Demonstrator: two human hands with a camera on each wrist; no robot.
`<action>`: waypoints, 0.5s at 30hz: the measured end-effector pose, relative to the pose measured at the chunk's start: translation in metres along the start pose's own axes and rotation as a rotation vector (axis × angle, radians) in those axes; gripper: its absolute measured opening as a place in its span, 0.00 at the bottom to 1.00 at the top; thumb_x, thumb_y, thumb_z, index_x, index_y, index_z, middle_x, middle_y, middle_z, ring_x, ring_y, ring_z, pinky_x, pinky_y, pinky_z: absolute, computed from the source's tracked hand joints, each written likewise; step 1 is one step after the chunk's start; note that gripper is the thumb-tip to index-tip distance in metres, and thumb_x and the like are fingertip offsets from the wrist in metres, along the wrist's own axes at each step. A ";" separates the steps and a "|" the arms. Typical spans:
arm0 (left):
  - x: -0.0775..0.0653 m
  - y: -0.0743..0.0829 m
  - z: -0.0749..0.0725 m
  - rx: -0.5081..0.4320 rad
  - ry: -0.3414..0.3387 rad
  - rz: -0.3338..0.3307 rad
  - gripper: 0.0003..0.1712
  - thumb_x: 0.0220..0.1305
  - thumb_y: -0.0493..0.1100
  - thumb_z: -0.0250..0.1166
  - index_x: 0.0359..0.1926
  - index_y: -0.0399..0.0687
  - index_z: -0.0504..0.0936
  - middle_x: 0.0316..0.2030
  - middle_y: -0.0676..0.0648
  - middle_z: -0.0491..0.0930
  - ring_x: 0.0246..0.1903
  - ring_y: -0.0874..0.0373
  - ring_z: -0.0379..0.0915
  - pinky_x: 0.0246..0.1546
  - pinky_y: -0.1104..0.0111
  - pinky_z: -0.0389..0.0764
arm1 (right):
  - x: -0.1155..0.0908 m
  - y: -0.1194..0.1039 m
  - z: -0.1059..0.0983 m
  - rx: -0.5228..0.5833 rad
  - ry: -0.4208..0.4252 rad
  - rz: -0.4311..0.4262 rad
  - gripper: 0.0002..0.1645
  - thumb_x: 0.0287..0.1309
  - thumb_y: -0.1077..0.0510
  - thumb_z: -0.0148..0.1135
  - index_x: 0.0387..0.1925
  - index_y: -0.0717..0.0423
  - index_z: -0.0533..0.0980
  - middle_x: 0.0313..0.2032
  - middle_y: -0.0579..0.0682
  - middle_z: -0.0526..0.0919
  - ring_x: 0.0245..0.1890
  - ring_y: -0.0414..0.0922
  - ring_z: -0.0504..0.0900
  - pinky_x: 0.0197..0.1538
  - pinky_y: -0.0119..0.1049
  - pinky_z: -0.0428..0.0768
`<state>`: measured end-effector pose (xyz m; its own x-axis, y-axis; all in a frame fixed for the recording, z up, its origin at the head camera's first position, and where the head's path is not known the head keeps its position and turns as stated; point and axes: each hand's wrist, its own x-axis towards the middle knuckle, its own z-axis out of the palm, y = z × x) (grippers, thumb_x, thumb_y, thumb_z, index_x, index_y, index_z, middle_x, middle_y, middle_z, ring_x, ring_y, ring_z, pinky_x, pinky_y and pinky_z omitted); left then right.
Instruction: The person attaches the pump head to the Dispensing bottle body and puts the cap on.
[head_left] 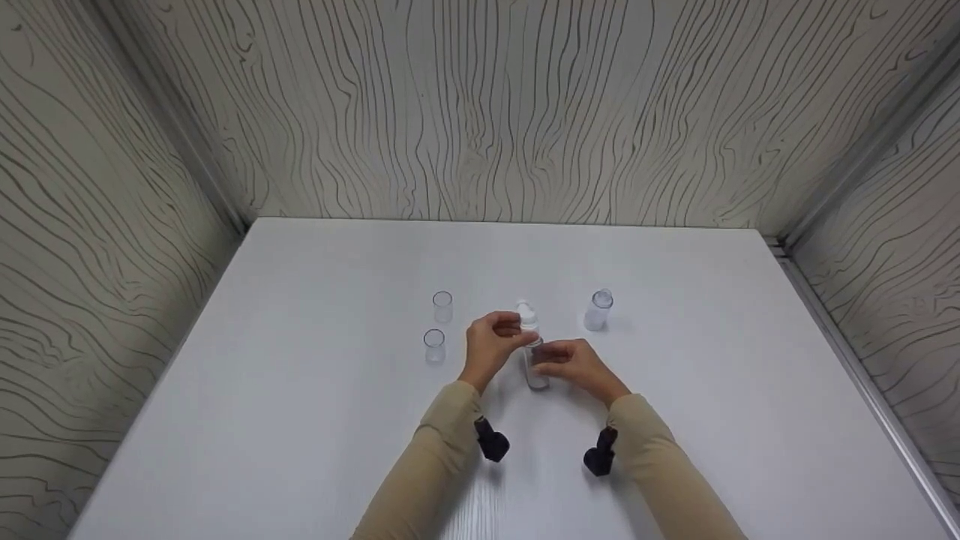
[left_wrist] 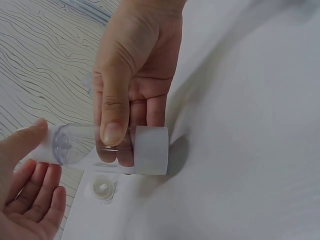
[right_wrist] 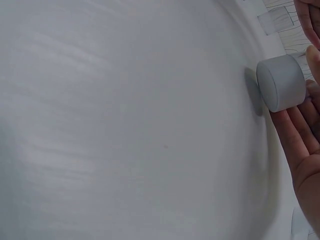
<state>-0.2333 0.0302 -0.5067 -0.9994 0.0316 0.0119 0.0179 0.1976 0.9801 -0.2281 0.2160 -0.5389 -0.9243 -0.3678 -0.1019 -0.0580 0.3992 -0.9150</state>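
bottle (head_left: 536, 375) between both hands; left hand (head_left: 491, 346) pinches its white top (head_left: 527, 316), right hand (head_left: 583, 367) curls fingers round its clear body (left_wrist: 84, 144) — likely fitting or loosening; next turn calls for steadiness.

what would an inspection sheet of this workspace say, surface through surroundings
Surface: flat white table, faint glare
Job's things: clear cylindrical bottle with white top, between the hands; two small clear cylindrical cups to its left; second clear bottle to its right
Clutter: nothing seen
Hands: left hand grips the white top; right hand holds the bottle's body; black devices at both wrists
Cables: nothing seen
Surroundings: pale walls with dark wood-grain lines, grey metal corner strips
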 end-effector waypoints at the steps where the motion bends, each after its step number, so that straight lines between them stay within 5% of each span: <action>1: 0.000 0.000 0.000 0.002 -0.005 0.002 0.26 0.49 0.41 0.76 0.48 0.35 0.81 0.41 0.40 0.86 0.41 0.53 0.84 0.44 0.70 0.85 | 0.000 0.000 0.000 0.000 0.001 0.002 0.27 0.55 0.57 0.69 0.53 0.70 0.76 0.51 0.68 0.82 0.54 0.59 0.82 0.46 0.16 0.78; 15: 0.002 0.000 -0.003 -0.025 -0.119 0.019 0.24 0.56 0.36 0.68 0.55 0.32 0.78 0.49 0.36 0.83 0.50 0.47 0.82 0.53 0.67 0.84 | 0.002 0.001 0.000 0.019 0.003 0.006 0.28 0.54 0.57 0.69 0.53 0.71 0.76 0.50 0.69 0.82 0.52 0.56 0.84 0.46 0.18 0.79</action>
<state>-0.2353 0.0275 -0.5061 -0.9885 0.1511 0.0083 0.0344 0.1713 0.9846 -0.2298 0.2153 -0.5400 -0.9259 -0.3625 -0.1066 -0.0448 0.3853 -0.9217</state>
